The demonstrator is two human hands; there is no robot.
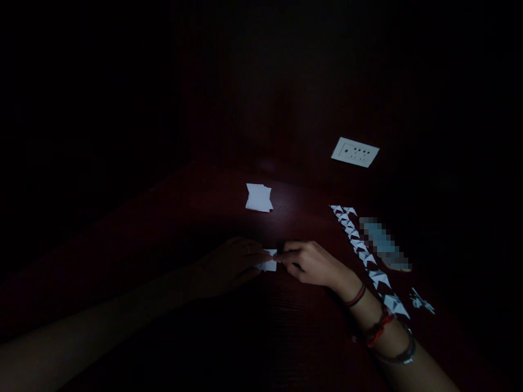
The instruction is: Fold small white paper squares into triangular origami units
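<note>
The scene is very dark. My left hand (229, 264) and my right hand (308, 262) meet over a small white folded piece of paper (268, 263) on the dark red table (196, 212). Both hands pinch the paper, the left at its left end, the right at its right end, with fingers pressed together. My right wrist wears red and dark bands and a metal bracelet.
A small stack of white paper (259, 197) lies farther back on the table. A long row of folded white paper triangles (368, 260) runs along the right side. A white wall socket plate (354, 151) is behind, and a tiny white scrap (422, 301) lies at right.
</note>
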